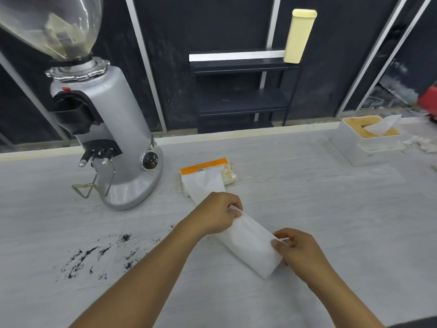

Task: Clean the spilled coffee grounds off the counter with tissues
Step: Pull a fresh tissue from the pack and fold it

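Your left hand [218,213] and right hand [299,250] each pinch one white tissue [250,242] above the bench [331,197]; coffee grounds [92,256] lie left. Tissue pack [208,172] print is unreadable.

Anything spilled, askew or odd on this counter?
Yes. Dark coffee grounds lie scattered over the counter, in front of the grinder. Crumpled tissue scraps lie beside the tissue box. Both hands hold a tissue.

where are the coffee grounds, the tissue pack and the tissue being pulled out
coffee grounds [80,259], head view, on the densest dark patch on the counter
tissue pack [203,165], head view, on its orange top edge
tissue [250,242], head view, on the white middle between both hands
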A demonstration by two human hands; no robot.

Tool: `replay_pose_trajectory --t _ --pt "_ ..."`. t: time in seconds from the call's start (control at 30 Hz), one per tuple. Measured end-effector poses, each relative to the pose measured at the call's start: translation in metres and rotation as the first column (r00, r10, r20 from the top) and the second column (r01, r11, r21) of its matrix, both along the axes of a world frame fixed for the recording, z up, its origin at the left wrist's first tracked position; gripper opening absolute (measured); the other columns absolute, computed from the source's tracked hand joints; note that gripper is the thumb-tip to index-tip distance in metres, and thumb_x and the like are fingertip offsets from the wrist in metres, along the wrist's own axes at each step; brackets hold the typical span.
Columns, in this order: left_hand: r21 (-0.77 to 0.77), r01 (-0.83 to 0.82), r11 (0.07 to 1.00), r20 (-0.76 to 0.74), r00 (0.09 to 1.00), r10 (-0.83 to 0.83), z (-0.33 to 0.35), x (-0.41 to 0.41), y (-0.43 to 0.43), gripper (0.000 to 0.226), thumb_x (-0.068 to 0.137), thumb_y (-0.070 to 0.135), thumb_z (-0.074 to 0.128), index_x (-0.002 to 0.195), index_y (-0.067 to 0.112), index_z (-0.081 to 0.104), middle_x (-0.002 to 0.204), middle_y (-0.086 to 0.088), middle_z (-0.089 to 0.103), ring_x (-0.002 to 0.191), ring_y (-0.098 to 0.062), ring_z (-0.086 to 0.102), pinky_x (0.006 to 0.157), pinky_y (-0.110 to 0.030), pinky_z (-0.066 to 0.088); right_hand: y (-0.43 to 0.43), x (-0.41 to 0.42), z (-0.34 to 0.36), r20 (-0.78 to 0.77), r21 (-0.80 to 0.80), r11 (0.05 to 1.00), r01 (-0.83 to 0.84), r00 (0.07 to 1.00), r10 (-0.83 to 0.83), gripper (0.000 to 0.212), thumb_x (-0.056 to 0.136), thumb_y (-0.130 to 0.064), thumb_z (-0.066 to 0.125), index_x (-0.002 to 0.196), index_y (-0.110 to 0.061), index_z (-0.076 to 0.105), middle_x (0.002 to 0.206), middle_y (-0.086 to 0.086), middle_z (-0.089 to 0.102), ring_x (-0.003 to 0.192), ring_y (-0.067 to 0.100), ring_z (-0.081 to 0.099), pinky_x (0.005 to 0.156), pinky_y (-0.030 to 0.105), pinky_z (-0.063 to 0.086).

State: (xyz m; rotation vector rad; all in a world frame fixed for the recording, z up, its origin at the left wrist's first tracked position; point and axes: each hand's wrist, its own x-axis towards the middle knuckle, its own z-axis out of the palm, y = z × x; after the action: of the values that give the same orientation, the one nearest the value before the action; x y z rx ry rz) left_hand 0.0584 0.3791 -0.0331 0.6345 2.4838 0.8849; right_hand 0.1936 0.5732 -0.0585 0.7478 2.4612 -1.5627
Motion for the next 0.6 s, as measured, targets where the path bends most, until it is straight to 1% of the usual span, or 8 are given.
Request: replay_pose_trajectory --t 0.07,0.13,0.23,0.3,0.37,0.47,0.53,0.6 --pt "-0.03 0.017 0.999 0.014 1.0 -0.017 -0.014 -0.003 0.006 0.01 0.093 0.027 0.06 0.092 0.03 0.069 0.099 0.011 0.067 0.093 -0.01 0.06 0.079 -0.028 0.053 0.004 -0.002 -0.01 -0.011 0.094 0.996 -0.008 1.0 0.009 0.016 0.085 -0.019 0.067 0.083 -0.035 0.069 0.086 -0.015 0.069 0.082 0.006 0.064 0.071 0.027 0.051" --pt "-0.031 0.006 1.0 0.016 1.0 -0.005 -0.025 -0.001 0.006 0.009 0.092 0.025 0.061 0.089 0.028 0.069 0.096 0.011 0.066 0.088 -0.009 0.06 0.075 -0.027 0.052 0.01 -0.008 -0.014 -0.022 0.16 0.986 -0.038 0.999 0.042 0.02 0.086 -0.019 0.066 0.08 -0.038 0.065 0.088 -0.022 0.065 0.089 0.002 0.06 0.072 0.021 0.044" --pt "-0.011 -0.022 1.0 0.016 1.0 0.022 -0.03 0.002 0.0 0.01 0.091 0.023 0.062 0.089 0.027 0.071 0.092 0.012 0.066 0.08 -0.003 0.058 0.068 -0.019 0.046 0.018 -0.025 -0.012 -0.034 0.239 0.965 -0.11 0.992 0.122 0.016 0.085 -0.018 0.066 0.081 -0.033 0.067 0.087 -0.019 0.067 0.084 -0.002 0.06 0.064 0.008 0.039" --pt "0.046 -0.083 0.995 -0.007 0.996 0.083 -0.024 0.001 -0.008 0.011 0.091 0.025 0.063 0.089 0.03 0.072 0.091 0.013 0.069 0.08 -0.003 0.061 0.071 -0.021 0.05 0.02 -0.039 -0.003 -0.099 0.288 0.948 -0.135 0.98 0.17 0.012 0.086 -0.018 0.067 0.085 -0.03 0.069 0.088 -0.017 0.068 0.074 -0.007 0.057 0.06 0.004 0.04" --pt "0.131 -0.14 0.981 -0.072 0.986 0.15 -0.014 0.004 -0.019 0.01 0.091 0.027 0.064 0.087 0.033 0.072 0.09 0.015 0.07 0.082 -0.004 0.063 0.073 -0.025 0.056 0.018 -0.049 0.011 -0.239 0.312 0.941 -0.132 0.947 0.212 0.011 0.086 -0.016 0.068 0.087 -0.026 0.071 0.087 -0.017 0.068 0.07 -0.002 0.058 0.063 0.004 0.041" --pt "0.254 -0.138 0.957 -0.208 0.959 0.194 0.0 0.027 -0.043 0.011 0.092 0.022 0.067 0.09 0.031 0.073 0.09 0.018 0.07 0.087 -0.004 0.064 0.076 -0.019 0.052 0.011 -0.053 0.025 -0.42 0.347 0.918 -0.193 0.843 0.336 0.015 0.083 -0.01 0.071 0.082 -0.025 0.071 0.084 -0.015 0.067 0.077 0.007 0.058 0.063 0.011 0.041" --pt "0.284 -0.128 0.95 -0.262 0.943 0.205 -0.002 0.054 -0.06 0.011 0.092 0.02 0.067 0.093 0.029 0.074 0.09 0.02 0.069 0.089 -0.002 0.064 0.078 -0.016 0.05 0.007 -0.049 0.021 -0.431 0.376 0.876 -0.302 0.78 0.453 0.019 0.081 -0.006 0.073 0.081 -0.025 0.073 0.085 -0.015 0.067 0.082 0.007 0.061 0.066 0.013 0.042" --pt "0.268 -0.135 0.954 -0.259 0.944 0.206 -0.016 0.086 -0.075 0.011 0.094 0.023 0.065 0.095 0.03 0.073 0.092 0.022 0.069 0.09 0.001 0.064 0.081 -0.019 0.051 0.002 -0.039 0.006 -0.377 0.408 0.802 -0.437 0.72 0.583 0.022 0.08 -0.005 0.074 0.081 -0.027 0.075 0.086 -0.017 0.066 0.087 0.008 0.063 0.07 0.016 0.045"
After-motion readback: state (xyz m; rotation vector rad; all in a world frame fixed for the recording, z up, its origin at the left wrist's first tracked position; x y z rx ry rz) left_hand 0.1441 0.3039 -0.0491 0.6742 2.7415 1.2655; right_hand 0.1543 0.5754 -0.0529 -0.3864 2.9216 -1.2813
